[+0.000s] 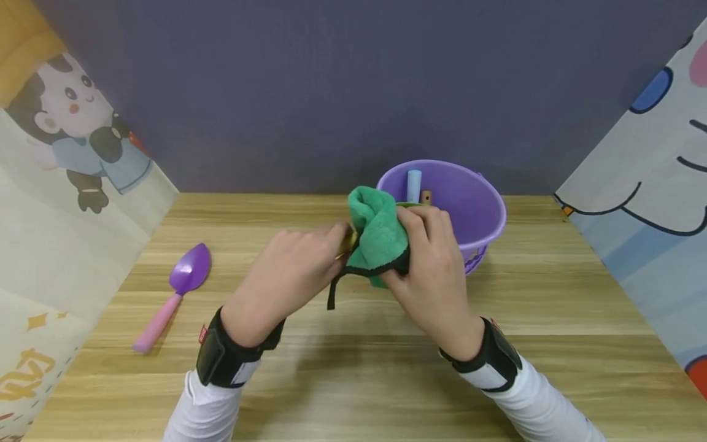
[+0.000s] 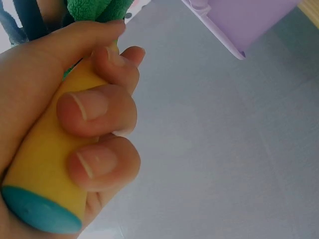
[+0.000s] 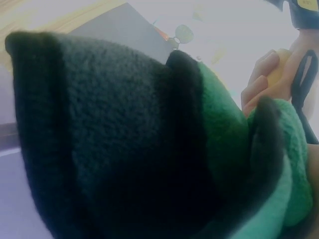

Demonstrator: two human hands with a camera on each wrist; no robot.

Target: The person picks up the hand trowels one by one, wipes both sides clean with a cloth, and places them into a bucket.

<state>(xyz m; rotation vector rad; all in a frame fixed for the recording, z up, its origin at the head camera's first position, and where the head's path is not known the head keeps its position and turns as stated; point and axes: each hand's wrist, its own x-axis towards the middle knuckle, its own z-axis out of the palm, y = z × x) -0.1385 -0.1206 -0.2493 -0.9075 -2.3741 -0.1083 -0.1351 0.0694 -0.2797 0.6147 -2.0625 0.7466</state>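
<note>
While clutching the yellow handle (image 2: 50, 144) near the purple bucket (image 1: 477, 212) in a curled left grip (image 1: 289, 270), bunching the green cloth (image 1: 381, 236) in a curled right grip (image 1: 433, 276); probably wiping tbh, so better be twisting slowly, pressing evenly.

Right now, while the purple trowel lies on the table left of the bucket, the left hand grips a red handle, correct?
Only the colour is off: the left hand grips a yellow handle, as the left wrist view shows. The purple trowel is on the table, left of the bucket.
</note>
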